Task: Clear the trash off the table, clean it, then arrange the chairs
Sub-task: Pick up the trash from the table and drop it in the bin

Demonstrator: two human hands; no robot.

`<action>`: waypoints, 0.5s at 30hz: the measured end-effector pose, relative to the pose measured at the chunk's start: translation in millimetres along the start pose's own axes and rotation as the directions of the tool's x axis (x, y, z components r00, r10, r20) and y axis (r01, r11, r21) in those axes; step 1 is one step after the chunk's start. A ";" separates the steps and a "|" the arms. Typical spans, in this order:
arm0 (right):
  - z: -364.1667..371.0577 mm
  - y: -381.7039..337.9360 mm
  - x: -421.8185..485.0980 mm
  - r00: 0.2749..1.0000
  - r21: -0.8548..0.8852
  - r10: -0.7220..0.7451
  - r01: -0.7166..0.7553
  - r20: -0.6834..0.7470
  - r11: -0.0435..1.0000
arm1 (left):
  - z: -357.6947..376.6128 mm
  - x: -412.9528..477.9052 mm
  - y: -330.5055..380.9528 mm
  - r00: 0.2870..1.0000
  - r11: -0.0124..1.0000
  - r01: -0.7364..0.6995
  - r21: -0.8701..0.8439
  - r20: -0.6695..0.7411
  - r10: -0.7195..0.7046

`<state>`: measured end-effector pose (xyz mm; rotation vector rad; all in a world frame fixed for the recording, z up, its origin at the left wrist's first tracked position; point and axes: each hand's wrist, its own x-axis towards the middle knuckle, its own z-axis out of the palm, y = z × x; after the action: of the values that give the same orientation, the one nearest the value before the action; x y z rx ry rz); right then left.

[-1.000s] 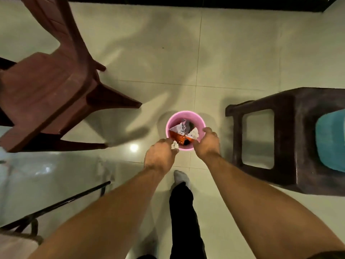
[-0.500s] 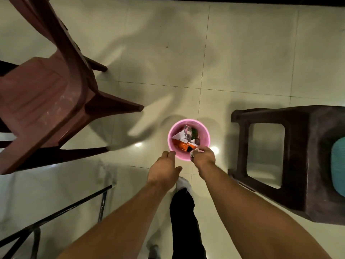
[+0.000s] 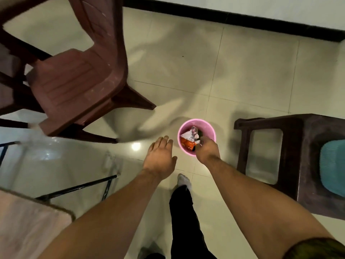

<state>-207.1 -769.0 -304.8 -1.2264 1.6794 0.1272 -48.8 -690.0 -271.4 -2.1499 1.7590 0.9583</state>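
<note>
Loosely, left hand (image 3: 159,159) spreads flat; right hand (image 3: 207,151) curls over pink bin (image 3: 188,122).

The bin (image 3: 186,152) stands on the floor (image 3: 242,71) between chair (image 3: 74,86), left, and stool (image 3: 308,131), right; trash (image 3: 186,142) lies in it.

Domestic room, seemingly dining or living area of home, viewed from above. Glossy cream floor tiles (image 3: 252,75) meet black skirting strip (image 3: 242,19) below pale wall. Maroon moulded plastic chair (image 3: 74,86) next to glass-topped table (image 3: 46,165) on thin black metal frame (image 3: 78,187). Dark brown plastic stool (image 3: 302,146) carries teal cushion (image 3: 332,167). Small round pink plastic bin (image 3: 196,120) on floor holds crumpled snack wrappers (image 3: 186,143). Person's foot in white sock (image 3: 183,181) on tiles.
</note>
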 end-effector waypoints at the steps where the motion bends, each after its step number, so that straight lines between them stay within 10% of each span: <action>1: 4.5 -3.9 -14.2 0.999 -0.041 -0.036 0.036 0.006 0.998 | -4.5 -12.3 -3.3 1.000 1.000 -0.002 0.009 -0.019 0.002; 9: 83.6 -42.0 -194.2 0.918 -0.310 -0.396 0.385 0.032 0.869 | -31.2 -185.8 -59.8 0.970 0.996 0.069 -0.049 -0.230 -0.079; 15: 198.0 -58.6 -353.2 0.729 -0.406 -0.672 0.658 0.132 0.634 | -12.6 -375.1 -162.3 0.879 0.959 0.224 -0.176 -0.388 -0.277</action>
<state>-43.3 -449.9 -108.1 -2.1364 1.1343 0.0152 76.9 -352.4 -77.9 -2.7406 1.5465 0.5963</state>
